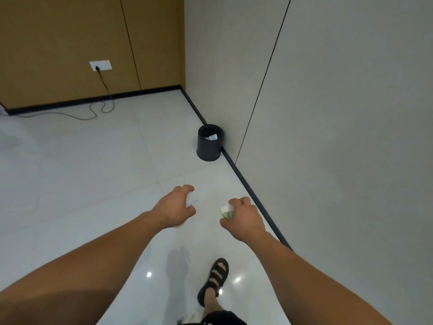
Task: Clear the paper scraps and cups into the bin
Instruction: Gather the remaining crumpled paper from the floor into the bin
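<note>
Mid-carry: left hand (174, 205) curls round what looks like white paper (191, 199), right hand (243, 216) grips a green-white cup (226, 211); next, reach the far bin (208, 151) and release both.

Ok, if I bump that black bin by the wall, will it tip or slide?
Probably slide: the black bin stands on glossy floor tiles. Likely light, since only a few scraps show inside. Tipping toward the wall seems unlikely, as it stands close against it.
</note>
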`<act>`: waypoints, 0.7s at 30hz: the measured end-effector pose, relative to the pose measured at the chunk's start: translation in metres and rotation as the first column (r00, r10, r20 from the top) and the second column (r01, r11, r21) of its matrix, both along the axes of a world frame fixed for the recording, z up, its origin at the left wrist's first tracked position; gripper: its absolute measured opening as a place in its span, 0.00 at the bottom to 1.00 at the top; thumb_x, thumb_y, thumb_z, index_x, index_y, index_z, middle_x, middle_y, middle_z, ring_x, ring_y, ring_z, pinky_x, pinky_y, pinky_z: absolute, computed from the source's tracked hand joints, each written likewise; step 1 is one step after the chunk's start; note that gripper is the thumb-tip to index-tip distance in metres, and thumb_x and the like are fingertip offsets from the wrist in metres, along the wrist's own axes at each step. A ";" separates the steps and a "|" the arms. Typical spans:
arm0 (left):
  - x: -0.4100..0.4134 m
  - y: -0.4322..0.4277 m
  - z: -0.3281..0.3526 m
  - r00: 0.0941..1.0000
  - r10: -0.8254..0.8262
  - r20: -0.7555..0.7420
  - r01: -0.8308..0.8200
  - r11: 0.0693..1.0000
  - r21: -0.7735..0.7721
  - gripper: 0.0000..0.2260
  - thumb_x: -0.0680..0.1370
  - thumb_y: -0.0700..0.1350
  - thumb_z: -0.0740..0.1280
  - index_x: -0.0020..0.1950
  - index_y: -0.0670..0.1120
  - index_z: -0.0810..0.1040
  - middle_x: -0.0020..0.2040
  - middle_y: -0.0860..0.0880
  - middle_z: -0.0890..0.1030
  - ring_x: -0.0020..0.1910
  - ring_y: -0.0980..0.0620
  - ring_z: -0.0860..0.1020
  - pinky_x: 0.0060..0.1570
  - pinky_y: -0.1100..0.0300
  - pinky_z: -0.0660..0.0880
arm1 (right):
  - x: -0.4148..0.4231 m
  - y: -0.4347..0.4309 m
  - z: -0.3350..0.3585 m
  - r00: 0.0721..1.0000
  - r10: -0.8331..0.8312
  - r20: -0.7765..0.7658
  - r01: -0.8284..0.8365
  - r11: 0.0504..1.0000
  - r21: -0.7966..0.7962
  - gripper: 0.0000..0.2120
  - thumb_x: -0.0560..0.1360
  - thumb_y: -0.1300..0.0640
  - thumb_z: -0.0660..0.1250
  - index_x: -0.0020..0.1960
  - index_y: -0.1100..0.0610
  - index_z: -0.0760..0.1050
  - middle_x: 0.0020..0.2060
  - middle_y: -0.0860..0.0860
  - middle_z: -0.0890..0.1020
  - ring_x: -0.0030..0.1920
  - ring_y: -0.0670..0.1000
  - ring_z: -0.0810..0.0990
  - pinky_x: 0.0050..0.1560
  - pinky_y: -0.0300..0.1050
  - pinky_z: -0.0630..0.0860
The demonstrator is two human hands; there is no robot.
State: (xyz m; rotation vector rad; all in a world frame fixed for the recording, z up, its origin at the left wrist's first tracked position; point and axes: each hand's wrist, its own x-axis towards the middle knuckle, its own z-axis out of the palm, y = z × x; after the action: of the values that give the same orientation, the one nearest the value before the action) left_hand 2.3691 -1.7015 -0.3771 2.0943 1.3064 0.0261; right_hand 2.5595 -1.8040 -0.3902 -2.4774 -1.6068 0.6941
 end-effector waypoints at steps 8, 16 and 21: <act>0.052 0.158 0.023 0.996 0.088 -0.031 -0.087 0.995 0.047 0.26 0.76 0.49 0.66 0.73 0.50 0.64 0.67 0.46 0.70 0.62 0.46 0.73 0.59 0.58 0.68 | 0.054 0.185 0.011 0.993 0.112 -0.032 -0.111 0.994 0.022 0.29 0.73 0.44 0.66 0.71 0.51 0.64 0.65 0.52 0.65 0.61 0.57 0.68 0.57 0.48 0.71; 0.098 0.310 0.018 0.997 0.070 0.024 -0.071 0.997 0.038 0.26 0.76 0.50 0.66 0.73 0.50 0.64 0.67 0.47 0.70 0.62 0.46 0.73 0.58 0.59 0.69 | 0.094 0.347 0.009 0.994 0.113 -0.009 -0.113 0.994 0.012 0.29 0.72 0.44 0.67 0.70 0.51 0.65 0.65 0.53 0.65 0.61 0.58 0.68 0.58 0.50 0.72; 0.120 0.434 0.007 0.999 -0.017 0.031 0.016 1.000 0.026 0.26 0.76 0.49 0.66 0.73 0.49 0.64 0.66 0.45 0.70 0.61 0.45 0.73 0.60 0.57 0.70 | 0.109 0.451 -0.003 0.999 0.054 0.000 -0.054 0.998 0.007 0.30 0.72 0.44 0.67 0.71 0.51 0.64 0.66 0.53 0.66 0.62 0.58 0.68 0.59 0.50 0.71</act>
State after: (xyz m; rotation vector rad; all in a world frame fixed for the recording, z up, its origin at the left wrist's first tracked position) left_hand 2.4889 -1.2674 -0.3703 2.1175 1.2767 0.0688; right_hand 2.6687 -1.3531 -0.3936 -2.4371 -1.6795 0.6950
